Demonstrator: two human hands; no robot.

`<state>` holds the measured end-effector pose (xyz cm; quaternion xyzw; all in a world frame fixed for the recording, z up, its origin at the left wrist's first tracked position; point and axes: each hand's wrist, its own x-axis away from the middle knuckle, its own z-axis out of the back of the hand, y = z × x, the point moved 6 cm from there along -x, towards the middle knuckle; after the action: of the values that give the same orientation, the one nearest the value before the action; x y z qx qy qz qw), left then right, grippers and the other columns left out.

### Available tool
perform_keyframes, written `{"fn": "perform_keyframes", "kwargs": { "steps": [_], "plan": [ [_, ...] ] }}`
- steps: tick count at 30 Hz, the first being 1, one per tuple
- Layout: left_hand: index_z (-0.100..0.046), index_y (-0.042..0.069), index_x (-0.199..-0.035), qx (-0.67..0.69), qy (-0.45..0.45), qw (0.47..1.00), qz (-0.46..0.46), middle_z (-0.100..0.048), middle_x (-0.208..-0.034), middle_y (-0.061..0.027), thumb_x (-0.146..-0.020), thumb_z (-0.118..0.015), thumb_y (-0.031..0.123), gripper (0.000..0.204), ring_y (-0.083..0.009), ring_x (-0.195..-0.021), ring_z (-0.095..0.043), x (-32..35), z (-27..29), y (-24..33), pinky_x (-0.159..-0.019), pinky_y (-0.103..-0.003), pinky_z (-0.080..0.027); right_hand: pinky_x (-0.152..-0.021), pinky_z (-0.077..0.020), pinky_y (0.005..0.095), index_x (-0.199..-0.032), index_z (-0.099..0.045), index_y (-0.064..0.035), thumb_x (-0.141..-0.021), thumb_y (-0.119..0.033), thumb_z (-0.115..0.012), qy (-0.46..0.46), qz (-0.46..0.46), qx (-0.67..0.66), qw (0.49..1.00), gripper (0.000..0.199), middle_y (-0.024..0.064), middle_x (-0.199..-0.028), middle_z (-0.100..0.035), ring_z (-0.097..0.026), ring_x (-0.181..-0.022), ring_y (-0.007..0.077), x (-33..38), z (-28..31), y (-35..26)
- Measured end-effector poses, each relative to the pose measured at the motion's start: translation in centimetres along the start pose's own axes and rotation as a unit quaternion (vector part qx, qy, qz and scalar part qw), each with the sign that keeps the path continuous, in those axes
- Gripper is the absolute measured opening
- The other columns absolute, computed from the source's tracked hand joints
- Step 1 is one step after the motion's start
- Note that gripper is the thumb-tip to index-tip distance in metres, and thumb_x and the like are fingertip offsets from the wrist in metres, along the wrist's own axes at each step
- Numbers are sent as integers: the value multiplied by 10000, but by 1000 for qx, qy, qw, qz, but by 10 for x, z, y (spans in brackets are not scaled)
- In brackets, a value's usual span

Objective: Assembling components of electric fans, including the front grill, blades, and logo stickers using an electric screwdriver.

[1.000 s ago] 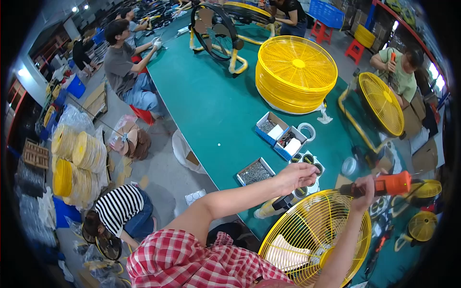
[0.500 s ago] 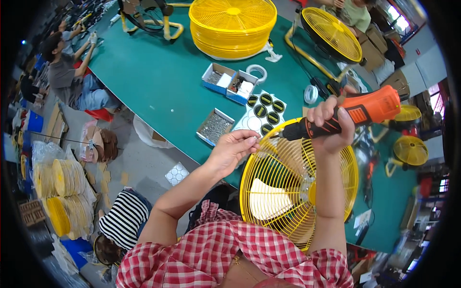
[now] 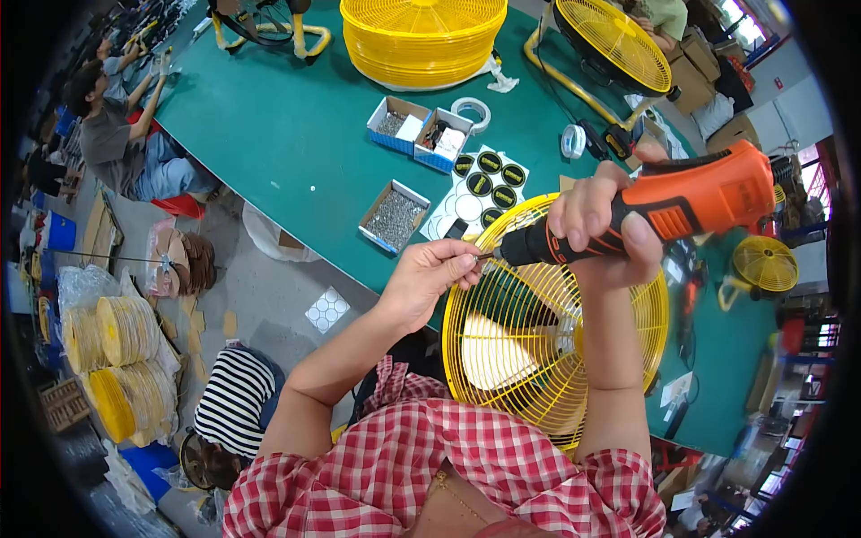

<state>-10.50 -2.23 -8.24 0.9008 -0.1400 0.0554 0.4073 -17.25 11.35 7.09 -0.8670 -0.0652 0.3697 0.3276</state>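
My right hand (image 3: 599, 220) is wrapped round an orange and black cordless screwdriver (image 3: 695, 197), held level with its bit (image 3: 487, 256) toward the left. At the bit's tip, the thumb and fingers of my left hand (image 3: 426, 278) are pinched on a small screw, mostly hidden by the fingertips. Just below the tool is a round fan with a yellow wire guard (image 3: 451, 359), tilted against the table's near side. The tool's nose and my left fingertips are over its upper left rim.
On the green table (image 3: 269, 152) are a box of small screws (image 3: 395, 218), two more small boxes (image 3: 438, 160), a sheet of round black stickers (image 3: 480, 184) and a tape roll (image 3: 485, 112). Stacked yellow guards (image 3: 421, 54) and a fan (image 3: 610, 45) stand behind. A seated person (image 3: 117, 134) works at left.
The screwdriver has shifted slightly left and down, and its bit now meets my left fingertips. The table's things sit a little higher and further left in view.
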Motion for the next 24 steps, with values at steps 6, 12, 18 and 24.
{"fn": "perform_keyframes", "kwargs": {
  "steps": [6,12,18,24],
  "plan": [
    [-653,-17,-964,-217,72,958,-175,-505,-755,6,-797,-608,-2,173,-96,-750,-491,-1,13,4,-672,-204,-401,-537,-462,323,-1203,-310,-75,-747,-40,-596,70,-45,42,996,539,91,-658,-508,-524,-518,177,6,4,28],
    [-637,133,-1086,-421,109,880,-190,-457,-661,-46,-769,-569,3,349,-128,-607,-458,3,26,-22,-586,-240,-399,-499,-440,225,-1134,-368,10,-704,-5,-636,59,-77,187,978,507,67,-664,-558,-540,-533,112,19,18,57],
    [-624,106,-1093,-440,128,867,-198,-468,-673,-72,-791,-553,29,320,-154,-595,-478,10,26,-24,-584,-263,-408,-499,-425,210,-1117,-388,11,-695,22,-644,53,-112,197,973,493,46,-653,-559,-533,-535,93,26,15,70],
    [-625,53,-1063,-430,134,880,-150,-456,-647,-71,-817,-560,48,254,-133,-579,-458,7,26,-25,-552,-261,-387,-515,-388,201,-1121,-400,-8,-688,14,-645,5,-73,236,969,498,32,-624,-554,-511,-545,80,30,14,65]
  ]
}}
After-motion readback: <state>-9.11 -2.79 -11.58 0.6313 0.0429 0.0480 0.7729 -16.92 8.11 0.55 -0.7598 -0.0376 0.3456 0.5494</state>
